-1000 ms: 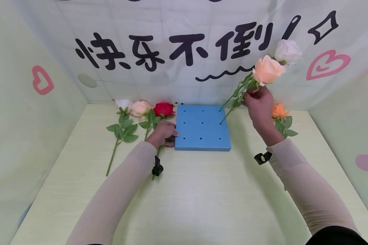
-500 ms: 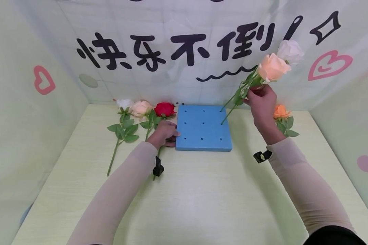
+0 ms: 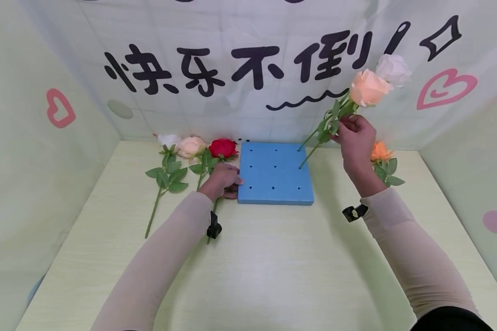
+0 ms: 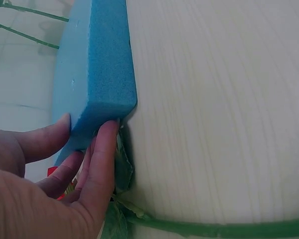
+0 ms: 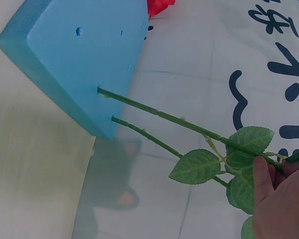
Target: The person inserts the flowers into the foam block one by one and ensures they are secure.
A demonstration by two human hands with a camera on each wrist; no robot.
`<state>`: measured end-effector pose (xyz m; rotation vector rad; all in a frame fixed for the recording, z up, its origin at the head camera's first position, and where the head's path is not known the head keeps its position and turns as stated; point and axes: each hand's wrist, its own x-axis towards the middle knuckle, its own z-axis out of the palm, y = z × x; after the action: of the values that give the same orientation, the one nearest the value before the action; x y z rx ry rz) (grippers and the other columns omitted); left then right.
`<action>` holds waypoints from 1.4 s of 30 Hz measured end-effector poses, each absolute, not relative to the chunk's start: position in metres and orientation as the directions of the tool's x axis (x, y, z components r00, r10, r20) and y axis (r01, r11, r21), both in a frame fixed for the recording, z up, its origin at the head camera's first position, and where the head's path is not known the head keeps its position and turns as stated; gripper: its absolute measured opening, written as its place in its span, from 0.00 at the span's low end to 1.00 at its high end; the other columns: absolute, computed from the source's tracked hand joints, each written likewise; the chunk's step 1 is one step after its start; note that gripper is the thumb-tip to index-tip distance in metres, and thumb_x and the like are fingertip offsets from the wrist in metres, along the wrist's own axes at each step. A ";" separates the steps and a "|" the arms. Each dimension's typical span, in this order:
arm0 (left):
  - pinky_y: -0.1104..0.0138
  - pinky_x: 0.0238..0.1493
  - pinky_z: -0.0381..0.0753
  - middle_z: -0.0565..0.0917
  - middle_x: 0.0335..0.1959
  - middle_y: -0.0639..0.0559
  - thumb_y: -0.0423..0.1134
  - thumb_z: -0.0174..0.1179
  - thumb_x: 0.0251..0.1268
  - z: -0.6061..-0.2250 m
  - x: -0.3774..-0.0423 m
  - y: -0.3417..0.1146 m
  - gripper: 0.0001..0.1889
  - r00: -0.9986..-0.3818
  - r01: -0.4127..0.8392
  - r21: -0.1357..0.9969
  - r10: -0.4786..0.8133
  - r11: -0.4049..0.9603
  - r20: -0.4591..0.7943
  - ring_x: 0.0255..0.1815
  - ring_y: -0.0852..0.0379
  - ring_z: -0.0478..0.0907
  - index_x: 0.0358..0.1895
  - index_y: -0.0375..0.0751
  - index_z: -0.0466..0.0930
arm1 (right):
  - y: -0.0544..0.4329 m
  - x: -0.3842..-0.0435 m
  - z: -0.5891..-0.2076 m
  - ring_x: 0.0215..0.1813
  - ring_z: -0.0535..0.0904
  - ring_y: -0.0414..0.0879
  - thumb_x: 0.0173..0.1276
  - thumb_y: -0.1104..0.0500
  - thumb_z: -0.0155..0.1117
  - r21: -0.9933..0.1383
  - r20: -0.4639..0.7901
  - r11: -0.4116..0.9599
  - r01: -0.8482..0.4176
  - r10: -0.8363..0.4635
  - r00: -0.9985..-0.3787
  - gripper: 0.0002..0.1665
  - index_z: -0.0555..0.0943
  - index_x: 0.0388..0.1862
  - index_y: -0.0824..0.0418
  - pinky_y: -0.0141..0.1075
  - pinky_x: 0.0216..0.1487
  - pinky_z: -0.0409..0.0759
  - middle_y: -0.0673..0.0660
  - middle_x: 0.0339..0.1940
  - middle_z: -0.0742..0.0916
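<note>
A blue foam board (image 3: 261, 177) with small holes lies flat on the table. My left hand (image 3: 222, 180) holds its left edge, thumb on the top face and fingers against the side, as the left wrist view shows. My right hand (image 3: 357, 143) pinches the stem of a peach rose (image 3: 369, 88) just below the bloom; its lower stem (image 5: 179, 121) stands in a right-side hole, tilted to the right. Right behind it leans a white rose (image 3: 393, 70), stem in the back right hole. Leaves partly cover both stems.
Left of the board lie another white rose (image 3: 168, 141), a light pink rose (image 3: 192, 147) and a red rose (image 3: 223, 148), close to my left hand. An orange rose (image 3: 381, 151) lies beyond my right wrist. A printed cloth wall (image 3: 207, 115) stands behind the table.
My right hand and the peach bloom have shifted slightly to the right and the bloom a little up. Its stem stays in the hole. My left hand keeps its place at the board.
</note>
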<state>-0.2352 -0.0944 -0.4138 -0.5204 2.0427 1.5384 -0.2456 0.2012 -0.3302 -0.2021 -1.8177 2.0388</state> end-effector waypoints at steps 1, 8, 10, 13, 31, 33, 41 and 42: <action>0.54 0.46 0.84 0.75 0.43 0.42 0.29 0.60 0.66 -0.414 -0.235 -0.094 0.29 -0.788 -0.589 0.759 0.009 0.279 -0.615 0.40 0.49 0.74 0.70 0.44 0.67 | 0.201 -0.246 -0.330 0.34 0.83 0.41 0.64 0.69 0.64 -0.978 0.155 -0.072 -0.197 0.388 -0.909 0.05 0.79 0.31 0.60 0.32 0.33 0.85 0.54 0.31 0.86; 0.54 0.44 0.85 0.75 0.42 0.42 0.29 0.60 0.66 -0.414 -0.235 -0.094 0.28 -0.792 -0.582 0.760 0.010 0.290 -0.611 0.39 0.49 0.75 0.69 0.44 0.68 | 0.204 -0.244 -0.330 0.41 0.85 0.47 0.67 0.67 0.62 -0.976 0.138 -0.107 -0.190 0.368 -0.920 0.02 0.81 0.37 0.63 0.35 0.38 0.85 0.54 0.34 0.86; 0.55 0.44 0.85 0.75 0.41 0.42 0.29 0.60 0.66 -0.414 -0.235 -0.094 0.28 -0.792 -0.581 0.760 0.011 0.290 -0.610 0.39 0.49 0.75 0.69 0.45 0.68 | 0.204 -0.244 -0.331 0.41 0.85 0.47 0.66 0.67 0.63 -0.976 0.137 -0.110 -0.189 0.369 -0.919 0.02 0.81 0.37 0.63 0.35 0.38 0.85 0.54 0.34 0.85; 0.55 0.44 0.85 0.75 0.41 0.42 0.29 0.60 0.66 -0.414 -0.235 -0.095 0.28 -0.793 -0.581 0.761 0.009 0.289 -0.609 0.39 0.49 0.75 0.69 0.45 0.68 | 0.204 -0.244 -0.331 0.40 0.85 0.47 0.66 0.66 0.64 -0.975 0.135 -0.116 -0.190 0.374 -0.918 0.01 0.81 0.36 0.62 0.35 0.38 0.85 0.54 0.33 0.85; 0.54 0.44 0.85 0.75 0.43 0.42 0.29 0.60 0.66 -0.416 -0.237 -0.095 0.27 -0.789 -0.590 0.755 -0.002 0.287 -0.615 0.40 0.49 0.74 0.68 0.44 0.69 | 0.208 -0.249 -0.342 0.35 0.82 0.43 0.66 0.69 0.61 -0.969 0.138 -0.135 -0.209 0.408 -0.903 0.04 0.79 0.32 0.63 0.33 0.35 0.85 0.54 0.31 0.83; 0.54 0.44 0.85 0.74 0.44 0.42 0.29 0.60 0.66 -0.417 -0.239 -0.095 0.27 -0.786 -0.593 0.752 -0.005 0.287 -0.618 0.40 0.49 0.74 0.68 0.44 0.69 | 0.210 -0.249 -0.343 0.34 0.82 0.42 0.65 0.70 0.60 -0.966 0.132 -0.151 -0.212 0.418 -0.899 0.04 0.80 0.32 0.63 0.33 0.35 0.85 0.54 0.30 0.83; 0.54 0.44 0.85 0.75 0.46 0.41 0.29 0.61 0.65 -0.418 -0.241 -0.093 0.27 -0.778 -0.603 0.741 -0.012 0.294 -0.628 0.42 0.49 0.74 0.68 0.44 0.69 | 0.220 -0.246 -0.345 0.32 0.79 0.42 0.65 0.72 0.56 -0.958 0.076 -0.217 -0.188 0.440 -0.895 0.07 0.78 0.32 0.63 0.36 0.35 0.86 0.56 0.31 0.81; 0.54 0.44 0.85 0.75 0.46 0.41 0.29 0.61 0.65 -0.418 -0.241 -0.093 0.27 -0.778 -0.603 0.741 -0.012 0.295 -0.628 0.42 0.49 0.74 0.68 0.44 0.69 | 0.221 -0.245 -0.345 0.32 0.79 0.43 0.65 0.72 0.55 -0.956 0.067 -0.227 -0.184 0.440 -0.895 0.07 0.78 0.33 0.63 0.36 0.35 0.86 0.56 0.31 0.81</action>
<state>-0.2410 -0.0930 -0.4179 -0.5470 2.0533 1.5076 -0.2451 0.2214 -0.3448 -0.3048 -1.6433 2.1668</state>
